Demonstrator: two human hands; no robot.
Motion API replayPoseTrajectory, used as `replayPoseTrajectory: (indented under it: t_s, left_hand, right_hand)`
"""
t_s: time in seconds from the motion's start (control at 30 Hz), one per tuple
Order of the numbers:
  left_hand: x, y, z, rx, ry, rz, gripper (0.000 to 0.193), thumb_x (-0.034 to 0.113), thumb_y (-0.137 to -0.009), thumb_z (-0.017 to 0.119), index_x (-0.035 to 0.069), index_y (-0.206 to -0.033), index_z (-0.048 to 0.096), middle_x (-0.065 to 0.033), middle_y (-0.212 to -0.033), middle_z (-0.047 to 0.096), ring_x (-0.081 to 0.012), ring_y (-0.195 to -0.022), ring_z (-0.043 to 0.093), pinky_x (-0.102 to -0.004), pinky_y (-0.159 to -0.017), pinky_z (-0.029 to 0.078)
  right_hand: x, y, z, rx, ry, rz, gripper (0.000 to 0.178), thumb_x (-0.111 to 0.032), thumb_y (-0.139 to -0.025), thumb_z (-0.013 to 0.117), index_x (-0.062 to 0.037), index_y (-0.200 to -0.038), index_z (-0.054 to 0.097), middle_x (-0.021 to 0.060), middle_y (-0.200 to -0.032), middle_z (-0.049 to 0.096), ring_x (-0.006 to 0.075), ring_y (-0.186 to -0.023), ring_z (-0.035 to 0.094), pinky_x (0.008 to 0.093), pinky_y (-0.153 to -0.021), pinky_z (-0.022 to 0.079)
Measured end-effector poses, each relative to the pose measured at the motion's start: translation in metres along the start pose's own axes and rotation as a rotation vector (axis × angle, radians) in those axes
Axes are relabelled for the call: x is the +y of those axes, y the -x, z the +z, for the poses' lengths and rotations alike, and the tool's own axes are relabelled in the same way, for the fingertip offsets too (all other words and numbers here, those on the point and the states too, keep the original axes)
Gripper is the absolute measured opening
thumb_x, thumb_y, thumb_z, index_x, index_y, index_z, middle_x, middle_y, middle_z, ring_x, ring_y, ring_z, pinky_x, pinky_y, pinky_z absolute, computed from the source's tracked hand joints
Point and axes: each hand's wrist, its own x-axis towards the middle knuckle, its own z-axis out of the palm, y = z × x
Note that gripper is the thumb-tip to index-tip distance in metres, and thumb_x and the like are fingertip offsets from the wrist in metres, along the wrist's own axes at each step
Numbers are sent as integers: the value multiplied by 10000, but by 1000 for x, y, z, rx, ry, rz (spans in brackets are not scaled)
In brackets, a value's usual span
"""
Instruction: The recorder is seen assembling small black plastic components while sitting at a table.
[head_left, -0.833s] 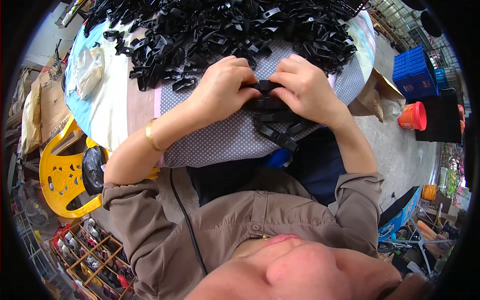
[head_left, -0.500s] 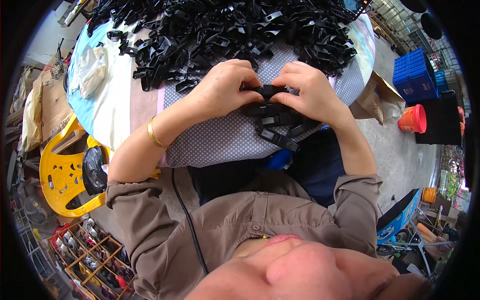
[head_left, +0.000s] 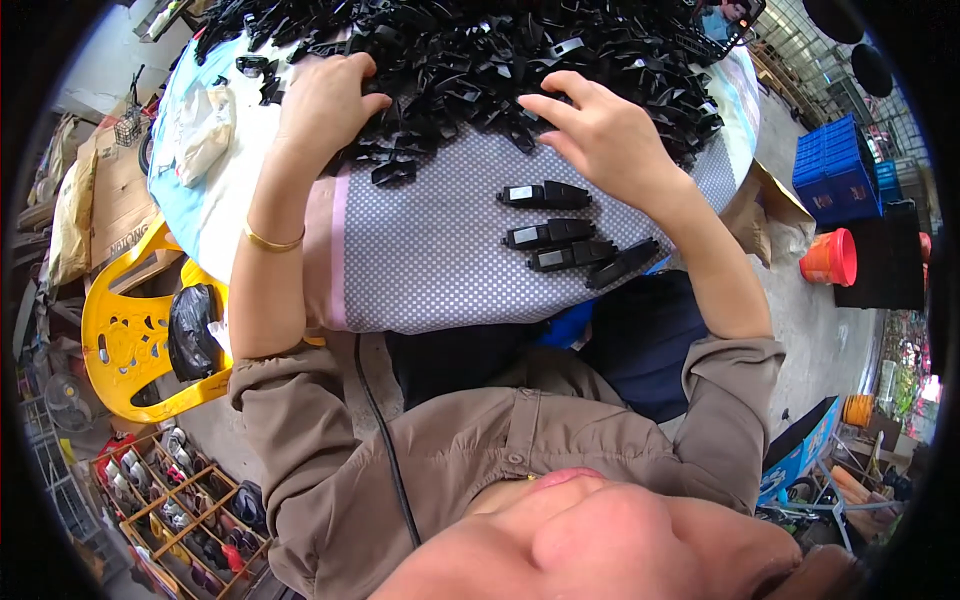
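Note:
A large heap of black plastic parts (head_left: pixel 470 70) covers the far side of the table. At the heap's left edge is my left hand (head_left: pixel 325 105), thumb and forefinger apart, with nothing visible between them. My right hand (head_left: pixel 605 135) hovers over the heap's near right part, fingers spread and holding nothing that I can see. Nearer to me, several longer black plastic pieces lie in a loose group. One piece (head_left: pixel 545 195) lies farthest from me, two (head_left: pixel 550 234) (head_left: pixel 572 256) sit close together below it, and a slanted one (head_left: pixel 622 264) rests near the table edge.
A dotted and striped cloth (head_left: pixel 420 270) covers the round table. A crumpled plastic bag (head_left: pixel 205 135) lies on its left side. A yellow chair (head_left: pixel 125 330) stands at left, with a black bag (head_left: pixel 195 330) on it. To the right are a red bucket (head_left: pixel 828 257) and a blue crate (head_left: pixel 835 170).
Both hands have let go of the black piece they held together, which now lies with the other pieces. The left hand has moved far and left, the right slightly far, both toward the heap.

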Motion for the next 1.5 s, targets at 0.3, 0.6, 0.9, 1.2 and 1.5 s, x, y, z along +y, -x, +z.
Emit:
replayPoseTrajectory:
  t_s: [0.3, 0.6, 0.9, 1.2, 1.5]
  left_hand:
    - [7, -4, 30, 112, -150, -26, 244, 241, -790, 717, 140, -1011, 706, -122, -1150, 577, -303, -1060, 544, -416, -868, 494]
    - [36, 3, 19, 466, -53, 146, 136, 153, -808, 683, 63, -909, 679, -44, -1086, 617, -257, -1041, 543, -425, -849, 452]
    - [104, 36, 21, 39, 589, 460, 119, 115, -842, 659, 25, -919, 660, -108, -832, 633, -278, -807, 613, -367, -729, 510]
    - [107, 45, 8, -201, 853, 374, 138, 102, -849, 656, -2, -938, 637, -140, -846, 637, -314, -763, 626, -377, -682, 509]
    - [100, 39, 22, -21, 627, 487, 205, 132, -777, 724, 22, -933, 648, -101, -894, 607, -286, -895, 588, -368, -794, 499]
  right_hand:
    - [0, 8, 0, 58, -51, 58, 123, -43, -783, 670, -68, -903, 676, 64, -879, 648, 234, -797, 637, 329, -686, 534]
    - [-3, 35, -28, 221, -55, 128, 124, -14, -756, 698, -53, -874, 694, 81, -847, 661, 243, -756, 632, 321, -643, 518]
    - [17, 44, -37, -124, -496, 333, 146, -31, -847, 630, 11, -976, 683, 114, -847, 665, 191, -723, 639, 286, -658, 497]
    - [-14, 45, -25, -86, -94, 390, 399, -292, -810, 736, -35, -1100, 640, 119, -843, 631, 243, -701, 635, 332, -607, 512]
    - [-16, 46, -23, -36, -69, 321, 297, -138, -781, 718, -27, -1048, 650, 113, -891, 641, 260, -754, 630, 335, -675, 515]
